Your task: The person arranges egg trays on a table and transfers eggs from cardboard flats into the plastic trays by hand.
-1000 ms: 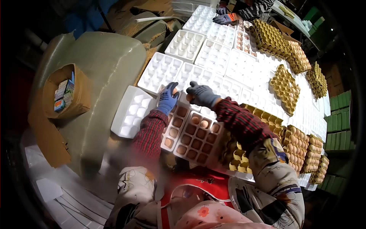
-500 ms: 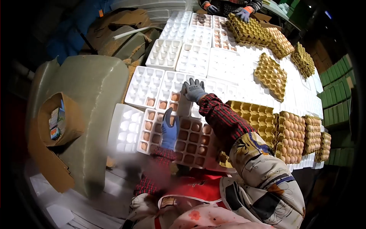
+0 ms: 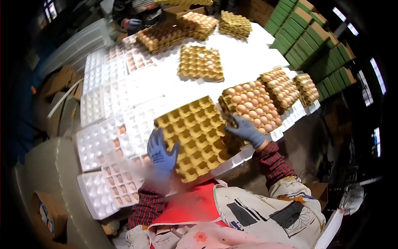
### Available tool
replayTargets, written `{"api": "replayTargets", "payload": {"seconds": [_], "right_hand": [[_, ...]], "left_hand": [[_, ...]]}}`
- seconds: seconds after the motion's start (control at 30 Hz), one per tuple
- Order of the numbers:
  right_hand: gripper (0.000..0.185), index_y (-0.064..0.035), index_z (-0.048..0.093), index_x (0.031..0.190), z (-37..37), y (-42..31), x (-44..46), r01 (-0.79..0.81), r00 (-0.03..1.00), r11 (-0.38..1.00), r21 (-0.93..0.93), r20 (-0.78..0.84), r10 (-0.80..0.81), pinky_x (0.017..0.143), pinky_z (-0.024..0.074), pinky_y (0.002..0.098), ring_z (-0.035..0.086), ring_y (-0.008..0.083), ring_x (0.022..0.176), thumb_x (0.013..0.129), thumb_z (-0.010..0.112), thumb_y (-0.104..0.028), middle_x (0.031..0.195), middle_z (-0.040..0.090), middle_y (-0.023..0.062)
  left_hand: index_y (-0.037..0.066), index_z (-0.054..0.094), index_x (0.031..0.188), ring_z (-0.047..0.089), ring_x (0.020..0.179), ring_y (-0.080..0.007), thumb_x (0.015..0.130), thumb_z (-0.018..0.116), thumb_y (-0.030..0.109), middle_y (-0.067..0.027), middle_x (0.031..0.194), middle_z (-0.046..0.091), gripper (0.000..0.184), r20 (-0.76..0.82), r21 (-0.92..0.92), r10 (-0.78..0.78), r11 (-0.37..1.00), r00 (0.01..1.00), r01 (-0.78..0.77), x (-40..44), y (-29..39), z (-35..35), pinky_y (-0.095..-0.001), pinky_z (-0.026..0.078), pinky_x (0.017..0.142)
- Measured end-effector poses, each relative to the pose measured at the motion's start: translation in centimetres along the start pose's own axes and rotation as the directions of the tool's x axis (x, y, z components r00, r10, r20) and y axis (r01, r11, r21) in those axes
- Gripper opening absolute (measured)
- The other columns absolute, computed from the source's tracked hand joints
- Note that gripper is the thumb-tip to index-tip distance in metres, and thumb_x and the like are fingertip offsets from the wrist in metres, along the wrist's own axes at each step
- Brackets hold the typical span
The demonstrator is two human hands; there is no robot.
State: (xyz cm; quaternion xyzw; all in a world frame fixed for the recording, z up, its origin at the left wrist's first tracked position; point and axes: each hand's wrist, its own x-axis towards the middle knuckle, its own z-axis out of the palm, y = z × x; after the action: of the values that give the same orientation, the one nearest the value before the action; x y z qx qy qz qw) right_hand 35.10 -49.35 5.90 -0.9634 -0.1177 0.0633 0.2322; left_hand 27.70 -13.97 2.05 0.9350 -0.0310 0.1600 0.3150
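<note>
An egg tray (image 3: 195, 137) of yellowish pulp with bare cups lies in front of me, at the table's near edge. My left hand (image 3: 163, 153), in a blue-grey glove, is at its left edge, fingers stretched up and thumb spread toward the cups. At the opposite edge, the gloved fingers of my right hand (image 3: 247, 132) close on the tray's side; the fingertips are partly hidden in shadow. Just behind the right hand stands a stack of trays full of eggs (image 3: 255, 103). White foam egg boxes (image 3: 120, 182) with brown eggs sit left of my left hand.
Further egg-filled trays (image 3: 280, 87) stand at the right. A partly filled tray (image 3: 201, 62) lies mid-table. Green cartons (image 3: 302, 37) are piled behind. Across the table, a co-worker's gloved hand (image 3: 133, 24) is near stacked trays. A cardboard box (image 3: 47, 216) stands at the lower left.
My view has turned right. Both hands have left the foam boxes; they are now on either side of the bare pulp egg tray.
</note>
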Motion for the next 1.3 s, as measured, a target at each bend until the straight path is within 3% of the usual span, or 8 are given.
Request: {"api": "replayTargets", "payload": {"seconds": [0.47,0.57,0.7,0.97,1.1,1.17,1.2,1.3], "right_hand": [[0.045,-0.0012,0.058,0.134,-9.1,23.1,-5.1,-0.053,0.822,0.753,0.656,-0.399,0.406,0.090,0.0511,0.0286,0.064,0.0146,0.101,0.091,0.064,-0.009,0.118,0.069,0.0104],[0.045,-0.0025,0.060,0.130,-11.7,18.3,-5.5,-0.467,0.682,0.832,-0.299,-0.721,0.123,0.096,0.0474,0.0408,0.061,0.0350,0.111,0.089,0.069,-0.019,0.119,0.065,0.0195],[0.043,-0.0022,0.062,0.122,-7.3,0.4,-5.7,0.252,0.849,0.933,0.258,-0.522,-0.085,0.092,0.0487,0.0409,0.063,0.0331,0.103,0.082,0.075,-0.013,0.115,0.066,0.0170],[0.026,-0.0146,0.065,0.105,9.5,-7.1,-5.5,0.656,0.754,0.754,-0.030,0.052,-0.654,0.083,0.0478,0.0389,0.061,0.0247,0.099,0.079,0.068,-0.018,0.109,0.062,0.0048],[0.036,-0.0056,0.065,0.114,6.6,-5.9,-4.3,0.299,0.932,0.713,0.634,-0.032,-0.362,0.088,0.0497,0.0337,0.061,0.0237,0.102,0.080,0.076,-0.012,0.111,0.063,0.0094],[0.038,-0.0034,0.063,0.117,6.9,-5.7,-2.8,-0.008,0.975,0.277,0.961,0.069,-0.211,0.094,0.0472,0.0321,0.057,0.0190,0.111,0.082,0.075,-0.012,0.116,0.061,0.0091],[0.038,-0.0029,0.060,0.120,7.3,-5.6,-1.7,0.079,0.952,0.427,0.901,0.059,-0.300,0.098,0.0446,0.0309,0.054,0.0171,0.116,0.085,0.072,-0.012,0.119,0.058,0.0089],[0.032,-0.0084,0.061,0.111,8.5,-8.2,-0.7,0.554,0.813,0.795,0.245,0.047,-0.581,0.083,0.0507,0.0381,0.062,0.0265,0.101,0.082,0.072,-0.019,0.112,0.060,0.0095]], "left_hand": [[0.000,0.061,0.125,0.063,0.110,-0.0236,0.093,0.066,0.012,-0.0149,0.121,0.064,0.035,0.266,-0.520,-0.051,0.833,0.963,0.188,-2.2,6.4,-2.8,-0.0362,0.048,0.095],[0.006,0.067,0.110,0.066,0.092,-0.0302,0.088,0.069,0.021,-0.0121,0.105,0.067,0.027,0.312,-0.153,0.091,0.987,0.946,-0.045,-5.9,5.3,-2.7,-0.0420,0.051,0.082],[0.010,0.059,0.127,0.061,0.101,-0.0311,0.082,0.071,0.030,-0.0105,0.117,0.061,0.051,0.423,0.191,0.020,0.975,0.906,-0.111,-9.3,4.8,-1.7,-0.0425,0.048,0.087],[0.009,0.057,0.129,0.062,0.109,-0.0298,0.085,0.071,0.021,-0.0117,0.128,0.058,0.048,0.307,-0.097,-0.112,0.984,0.945,0.149,-10.5,1.9,-0.4,-0.0374,0.051,0.089],[0.005,0.062,0.121,0.061,0.095,-0.0125,0.083,0.078,0.016,-0.0048,0.108,0.064,0.043,0.365,-0.865,-0.452,0.158,0.814,0.476,-9.2,3.4,-1.0,-0.0299,0.052,0.081],[0.006,0.063,0.119,0.063,0.093,-0.0163,0.083,0.078,0.019,-0.0074,0.105,0.065,0.042,0.462,-0.626,-0.354,0.520,0.814,0.581,-8.6,3.4,0.0,-0.0314,0.052,0.081],[0.008,0.063,0.118,0.064,0.091,-0.0222,0.081,0.077,0.025,-0.0094,0.104,0.063,0.043,0.246,-0.355,-0.080,0.920,0.966,0.166,-8.2,4.7,0.5,-0.0351,0.053,0.078],[0.006,0.065,0.112,0.065,0.093,-0.0316,0.080,0.078,0.028,-0.0128,0.105,0.064,0.041,0.409,0.350,-0.014,0.926,0.912,-0.142,-8.2,6.7,3.0,-0.0410,0.053,0.078]]}}
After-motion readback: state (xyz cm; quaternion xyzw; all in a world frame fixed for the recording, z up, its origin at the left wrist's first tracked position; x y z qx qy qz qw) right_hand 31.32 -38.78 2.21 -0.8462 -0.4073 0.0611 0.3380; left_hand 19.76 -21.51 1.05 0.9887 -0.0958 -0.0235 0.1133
